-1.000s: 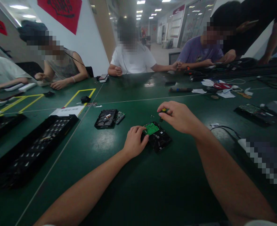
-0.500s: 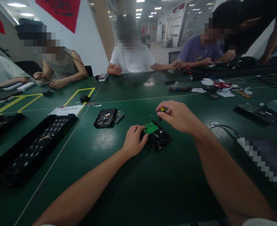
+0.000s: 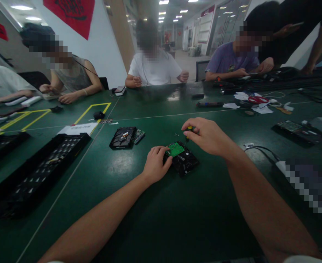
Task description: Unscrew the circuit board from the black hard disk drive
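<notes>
A black hard drive (image 3: 187, 167) with a green circuit board (image 3: 176, 149) on its upper face lies on the table before me. My left hand (image 3: 156, 164) grips the drive's left side, fingertips at the board's edge. Between the closed fingers of my right hand (image 3: 208, 137) stands a screwdriver (image 3: 189, 128) with a yellow top, roughly upright. Its shaft points down at the drive's far right edge; whether the tip sits in a screw is too small to tell. A few tiny screws (image 3: 176, 135) lie just beyond the drive.
To the left are a second hard drive (image 3: 122, 137), a loose circuit board (image 3: 140, 136) and a long black tray (image 3: 40, 171). At right lie another drive-like device (image 3: 296, 131) and a cable (image 3: 262, 147). Several people sit or stand across the green table (image 3: 139, 219).
My hands stay almost in place, with the screwdriver still over the drive's far edge. Across the table, the person in white has drawn one hand back from the neighbour in purple.
</notes>
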A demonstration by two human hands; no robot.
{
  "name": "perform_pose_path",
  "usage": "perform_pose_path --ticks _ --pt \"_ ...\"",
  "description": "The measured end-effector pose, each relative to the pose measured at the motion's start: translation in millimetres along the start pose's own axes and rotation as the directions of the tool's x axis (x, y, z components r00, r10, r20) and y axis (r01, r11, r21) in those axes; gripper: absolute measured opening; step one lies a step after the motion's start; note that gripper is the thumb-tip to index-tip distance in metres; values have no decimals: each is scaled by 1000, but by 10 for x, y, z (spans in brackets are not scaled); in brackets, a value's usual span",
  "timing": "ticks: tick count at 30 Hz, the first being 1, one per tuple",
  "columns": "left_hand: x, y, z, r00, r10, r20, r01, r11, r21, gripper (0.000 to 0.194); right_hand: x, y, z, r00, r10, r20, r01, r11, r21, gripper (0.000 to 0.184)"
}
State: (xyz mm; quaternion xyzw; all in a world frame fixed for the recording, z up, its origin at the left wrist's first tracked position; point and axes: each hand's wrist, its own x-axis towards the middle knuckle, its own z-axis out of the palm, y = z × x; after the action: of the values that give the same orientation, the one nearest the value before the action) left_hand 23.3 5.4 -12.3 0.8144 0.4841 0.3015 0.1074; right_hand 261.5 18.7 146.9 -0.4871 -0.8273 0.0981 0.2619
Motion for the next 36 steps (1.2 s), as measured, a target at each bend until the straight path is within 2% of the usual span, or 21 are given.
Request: perform_pose_path --ticks 6,13,17,20,27,32,36 --pt "-4 -7 12 1000 -1 -12 1 1000 -1 33 -21 -6 20 995 93 -38 -91 995 28 26" --pt "-1 0 5 1000 3 -15 -3 1000 -5 33 3 -3 14 1000 9 1 -9 1000 22 15" --pt "1 0 7 1000 -6 -8 6 1000 -1 33 -12 -6 18 996 82 -36 -80 995 53 24" --pt "1 -12 16 1000 -2 -4 2 1000 4 34 -18 -18 19 990 135 -49 -132 990 54 24" --pt "-2 -20 21 1000 -1 -7 1 1000 2 33 2 -8 3 1000 28 -7 -28 999 26 16" --pt "-1 -13 10 1000 -1 -13 1 1000 -2 33 -13 23 21 995 97 -25 -96 994 55 27" --pt "-2 -14 10 1000 -2 -6 2 1000 -4 33 -7 8 23 994 103 -23 -103 994 32 20"
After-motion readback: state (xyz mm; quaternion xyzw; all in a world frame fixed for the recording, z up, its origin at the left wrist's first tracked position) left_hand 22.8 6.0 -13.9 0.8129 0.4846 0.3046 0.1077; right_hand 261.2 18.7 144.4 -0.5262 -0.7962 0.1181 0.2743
